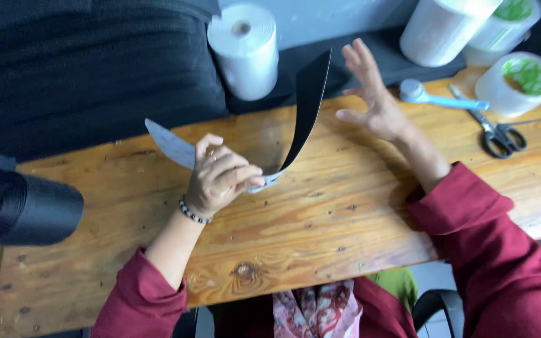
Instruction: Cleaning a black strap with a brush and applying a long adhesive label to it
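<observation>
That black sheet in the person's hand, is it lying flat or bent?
Bent. The left hand pinches the black sheet near the wooden table, and the sheet's free end curves upward off the table, beside the open right hand.

Probably a small craft workshop: a worn wooden table (345, 213) bearing scissors (501, 133), tape rolls (518, 81) and film rolls (244, 50).

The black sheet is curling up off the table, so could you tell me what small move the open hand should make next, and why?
Probably bring the right hand onto the raised end of the black sheet. The left hand pins only the near end to the wooden table, while the far end stands free, with the right hand open just beside it.
</observation>
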